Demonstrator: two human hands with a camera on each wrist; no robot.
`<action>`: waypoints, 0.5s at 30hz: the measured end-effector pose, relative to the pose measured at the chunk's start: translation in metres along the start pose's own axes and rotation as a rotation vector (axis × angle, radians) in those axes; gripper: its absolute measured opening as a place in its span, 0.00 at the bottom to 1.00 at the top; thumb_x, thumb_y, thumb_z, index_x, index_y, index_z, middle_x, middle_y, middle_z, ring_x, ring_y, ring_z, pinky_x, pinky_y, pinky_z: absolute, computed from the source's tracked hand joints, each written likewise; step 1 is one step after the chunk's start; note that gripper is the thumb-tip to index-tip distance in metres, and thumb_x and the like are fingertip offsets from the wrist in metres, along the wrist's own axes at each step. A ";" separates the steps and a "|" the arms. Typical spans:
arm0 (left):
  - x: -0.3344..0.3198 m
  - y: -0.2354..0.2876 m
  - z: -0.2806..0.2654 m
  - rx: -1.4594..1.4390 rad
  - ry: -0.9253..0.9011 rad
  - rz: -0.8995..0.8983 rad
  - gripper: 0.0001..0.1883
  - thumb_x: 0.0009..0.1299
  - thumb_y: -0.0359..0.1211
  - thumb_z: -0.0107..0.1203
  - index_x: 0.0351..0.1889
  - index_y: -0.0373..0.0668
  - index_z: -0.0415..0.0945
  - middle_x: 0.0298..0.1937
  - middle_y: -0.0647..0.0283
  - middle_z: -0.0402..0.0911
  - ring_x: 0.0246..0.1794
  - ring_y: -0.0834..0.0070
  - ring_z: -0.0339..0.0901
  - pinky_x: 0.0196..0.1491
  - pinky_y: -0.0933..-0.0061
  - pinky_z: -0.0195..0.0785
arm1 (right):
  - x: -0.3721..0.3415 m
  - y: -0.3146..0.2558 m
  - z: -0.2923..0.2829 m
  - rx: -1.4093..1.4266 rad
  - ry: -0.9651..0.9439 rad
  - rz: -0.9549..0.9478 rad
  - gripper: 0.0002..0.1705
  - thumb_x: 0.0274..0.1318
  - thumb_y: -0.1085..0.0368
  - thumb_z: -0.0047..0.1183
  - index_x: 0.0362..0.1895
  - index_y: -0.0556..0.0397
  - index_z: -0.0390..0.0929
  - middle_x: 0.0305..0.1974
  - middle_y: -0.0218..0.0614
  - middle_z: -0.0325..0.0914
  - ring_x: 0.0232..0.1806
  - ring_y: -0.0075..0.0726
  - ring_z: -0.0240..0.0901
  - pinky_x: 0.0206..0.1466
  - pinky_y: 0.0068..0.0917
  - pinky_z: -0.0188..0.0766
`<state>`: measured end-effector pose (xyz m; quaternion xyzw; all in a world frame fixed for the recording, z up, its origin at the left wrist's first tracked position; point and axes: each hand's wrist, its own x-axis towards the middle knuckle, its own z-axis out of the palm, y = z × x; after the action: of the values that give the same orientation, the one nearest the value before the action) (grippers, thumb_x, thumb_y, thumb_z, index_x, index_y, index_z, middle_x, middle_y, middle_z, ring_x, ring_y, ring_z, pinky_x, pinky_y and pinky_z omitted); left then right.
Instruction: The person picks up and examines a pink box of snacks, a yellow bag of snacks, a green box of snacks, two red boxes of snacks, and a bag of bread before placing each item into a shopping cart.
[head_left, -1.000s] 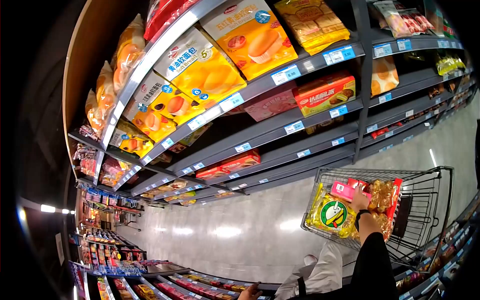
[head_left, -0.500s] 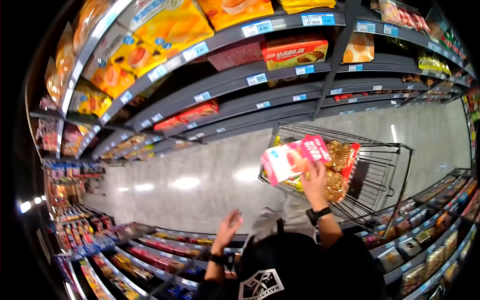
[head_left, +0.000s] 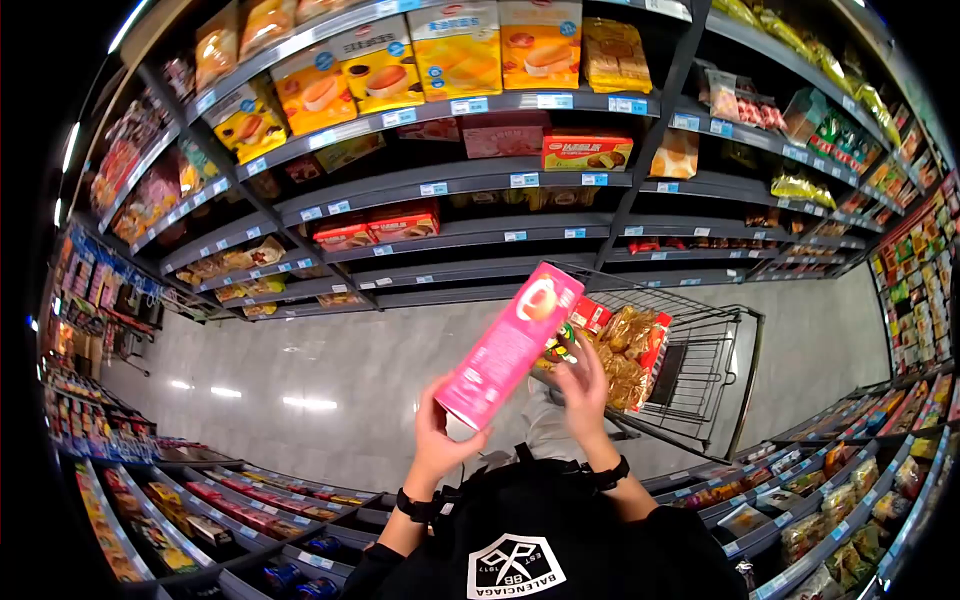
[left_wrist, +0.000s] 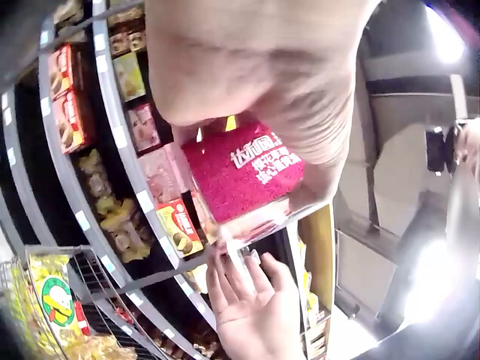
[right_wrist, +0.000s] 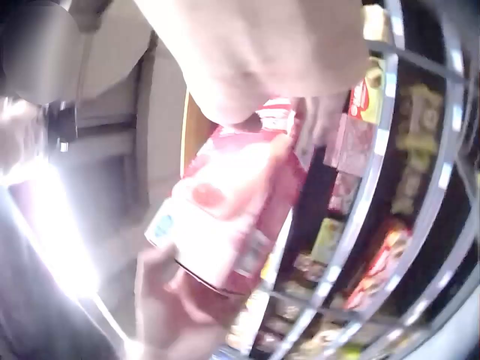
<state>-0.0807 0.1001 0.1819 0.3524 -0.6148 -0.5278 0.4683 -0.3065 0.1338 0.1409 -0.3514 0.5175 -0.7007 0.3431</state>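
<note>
A pink snack carton with a round cake pictured on it is held tilted in front of the body. My left hand grips its lower end, thumb on one side and fingers on the other. In the left wrist view, the carton's deep-pink end panel with white lettering shows under that hand. My right hand is to the right of the carton, its fingers extended and slightly spread, between the carton and the shopping cart. The right wrist view is blurred; there the carton overlaps the right hand's fingers.
In the cart lie gold-wrapped packs, a red box and a yellow bag with a green round logo. A tall grey shelf with yellow bread bags and boxes stands ahead. More stocked shelves curve behind the body.
The right hand has lifted the pink carton out of the cart and brought it left. The left hand has come up and taken hold of it; the right hand has let go.
</note>
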 end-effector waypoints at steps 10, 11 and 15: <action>-0.086 0.047 -0.010 0.884 -0.277 0.599 0.26 0.59 0.29 0.63 0.57 0.61 0.81 0.66 0.74 0.77 0.67 0.67 0.70 0.73 0.43 0.53 | -0.064 -0.043 0.027 0.524 -0.170 0.423 0.45 0.56 0.53 0.61 0.74 0.49 0.56 0.66 0.38 0.69 0.67 0.40 0.68 0.71 0.42 0.66; -0.091 0.048 -0.013 0.890 -0.298 0.589 0.25 0.62 0.30 0.60 0.59 0.62 0.81 0.67 0.74 0.75 0.68 0.68 0.70 0.72 0.44 0.54 | -0.068 -0.046 0.028 0.520 -0.173 0.424 0.45 0.56 0.53 0.61 0.74 0.49 0.56 0.66 0.38 0.69 0.67 0.40 0.68 0.71 0.42 0.66; -0.098 0.056 -0.026 0.709 -0.291 0.535 0.25 0.59 0.35 0.70 0.57 0.56 0.81 0.69 0.64 0.74 0.68 0.63 0.69 0.70 0.49 0.58 | -0.074 -0.051 0.032 0.569 -0.193 0.436 0.41 0.55 0.58 0.59 0.72 0.53 0.60 0.63 0.39 0.72 0.64 0.40 0.70 0.69 0.40 0.68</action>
<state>-0.0218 0.1932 0.2165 0.2421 -0.8857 -0.1899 0.3477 -0.2465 0.1927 0.1870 -0.1880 0.3301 -0.6905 0.6155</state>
